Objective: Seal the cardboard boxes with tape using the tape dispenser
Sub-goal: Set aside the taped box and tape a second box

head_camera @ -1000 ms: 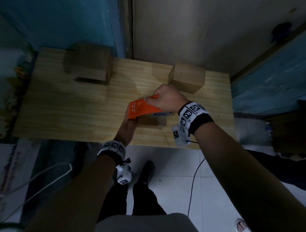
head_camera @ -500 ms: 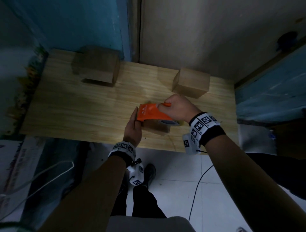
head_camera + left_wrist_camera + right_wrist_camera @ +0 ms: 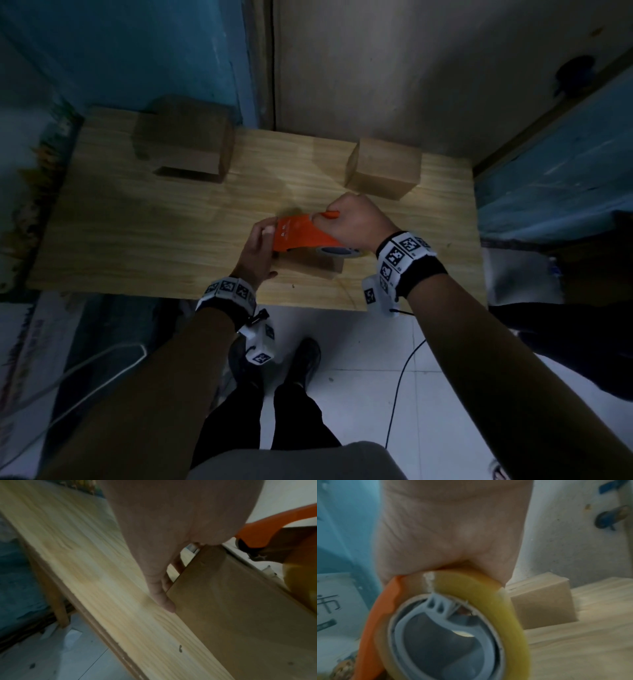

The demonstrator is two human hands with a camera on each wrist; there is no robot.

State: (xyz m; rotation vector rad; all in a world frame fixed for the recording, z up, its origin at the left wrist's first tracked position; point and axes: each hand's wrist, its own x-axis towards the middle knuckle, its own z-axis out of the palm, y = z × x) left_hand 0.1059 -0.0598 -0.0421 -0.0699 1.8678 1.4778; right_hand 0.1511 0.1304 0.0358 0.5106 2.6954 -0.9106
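My right hand [image 3: 356,219] grips the handle of an orange tape dispenser [image 3: 298,234] with a yellowish tape roll [image 3: 488,601], held over a small cardboard box [image 3: 313,265] near the table's front edge. The dispenser hides most of the box top. My left hand [image 3: 258,250] lies against the box's left side with fingers straight [image 3: 162,597], steadying the box [image 3: 240,601]. Two more cardboard boxes stand at the back: a larger one [image 3: 186,150] on the left and a smaller one [image 3: 383,168] on the right, also seen in the right wrist view [image 3: 542,601].
The wooden table [image 3: 137,222] stands against a blue and grey wall. Its front edge [image 3: 171,294] runs just behind my wrists. White tiled floor, my legs and a black cable [image 3: 400,383] lie below. Bare wood spreads left of the hands.
The dispenser and my right hand have slid slightly left over the box top. My left hand stays against the box's left side.
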